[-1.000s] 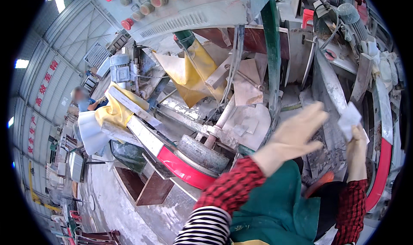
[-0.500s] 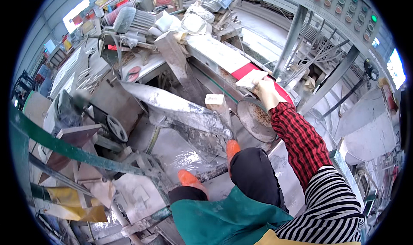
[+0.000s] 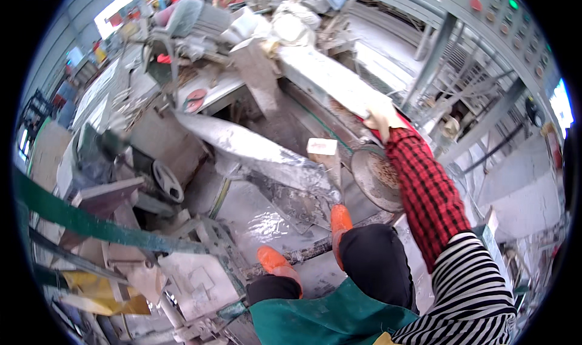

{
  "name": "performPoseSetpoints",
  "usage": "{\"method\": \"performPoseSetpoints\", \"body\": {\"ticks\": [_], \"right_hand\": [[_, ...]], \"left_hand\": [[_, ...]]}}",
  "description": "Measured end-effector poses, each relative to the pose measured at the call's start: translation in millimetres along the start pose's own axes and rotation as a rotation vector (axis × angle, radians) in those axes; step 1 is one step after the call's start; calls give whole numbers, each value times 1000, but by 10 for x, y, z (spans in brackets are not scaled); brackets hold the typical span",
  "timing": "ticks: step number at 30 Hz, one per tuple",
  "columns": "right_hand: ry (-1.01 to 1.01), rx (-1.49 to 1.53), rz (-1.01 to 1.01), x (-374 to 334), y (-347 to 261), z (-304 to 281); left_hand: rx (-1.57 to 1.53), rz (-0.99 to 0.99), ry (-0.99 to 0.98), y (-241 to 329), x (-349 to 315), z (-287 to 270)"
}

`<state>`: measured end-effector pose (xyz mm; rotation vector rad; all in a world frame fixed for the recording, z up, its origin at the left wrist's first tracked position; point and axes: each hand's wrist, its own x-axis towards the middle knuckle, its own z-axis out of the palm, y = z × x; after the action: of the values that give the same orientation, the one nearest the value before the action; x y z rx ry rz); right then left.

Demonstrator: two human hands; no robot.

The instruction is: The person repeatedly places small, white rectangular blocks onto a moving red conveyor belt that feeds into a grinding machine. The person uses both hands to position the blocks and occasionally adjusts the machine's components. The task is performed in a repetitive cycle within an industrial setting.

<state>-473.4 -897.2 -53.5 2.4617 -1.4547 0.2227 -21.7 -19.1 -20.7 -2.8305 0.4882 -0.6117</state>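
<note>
My right hand [image 3: 385,116], at the end of a red-and-black checked sleeve, reaches far right onto a long, narrow bed. It lies at the near end of a white strip [image 3: 327,77] that runs along the bed, beside a red surface [image 3: 405,122]. Its fingers look spread and bent down over the near edge, a little blurred, with nothing plainly gripped. Whether the hand still touches the small white flat piece cannot be made out. Below it hangs a round pan [image 3: 374,174] with brown crumbs in it. My left hand is out of view.
A pale block on a post [image 3: 322,146] stands left of the pan. A dusty grey chute [image 3: 254,148] slants across the middle. At upper right hangs a control panel [image 3: 515,27] with green lights. A green rail [image 3: 115,221] crosses lower left. My orange boots [image 3: 341,218] stand on wet floor.
The white piece that was in my right hand over the red surface now looks merged with the white strip's end. Less red shows. The view has shifted, so things appear further right.
</note>
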Motion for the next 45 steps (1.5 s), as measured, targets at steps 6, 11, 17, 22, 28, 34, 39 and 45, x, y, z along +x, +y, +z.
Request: {"method": "performPoseSetpoints", "body": {"ticks": [6, 11, 17, 22, 28, 34, 39, 45], "right_hand": [[-279, 204, -187, 454, -528, -288], [-593, 933, 17, 28, -2089, -892], [-615, 1244, -95, -928, -2944, -971], [-656, 1053, -225, -953, -2587, -301], [-960, 1017, -204, -1141, -2571, -312], [-1070, 935, -177, -1132, -2427, -307], [-1083, 1037, -190, -1118, -2400, -193], [-1101, 1016, -234, -1115, -2381, -173]], "left_hand": [[-166, -162, -78, 150, 263, 167], [-104, -195, 17, 140, 272, -76], [-148, -276, 53, 159, -33, -60], [-185, -293, 39, 325, -2, -90], [-152, -294, 65, 323, -13, -260], [-158, -272, 91, 371, -31, -257], [-154, -258, 107, 388, -68, -232], [-131, -268, 81, 451, -74, -270]]}}
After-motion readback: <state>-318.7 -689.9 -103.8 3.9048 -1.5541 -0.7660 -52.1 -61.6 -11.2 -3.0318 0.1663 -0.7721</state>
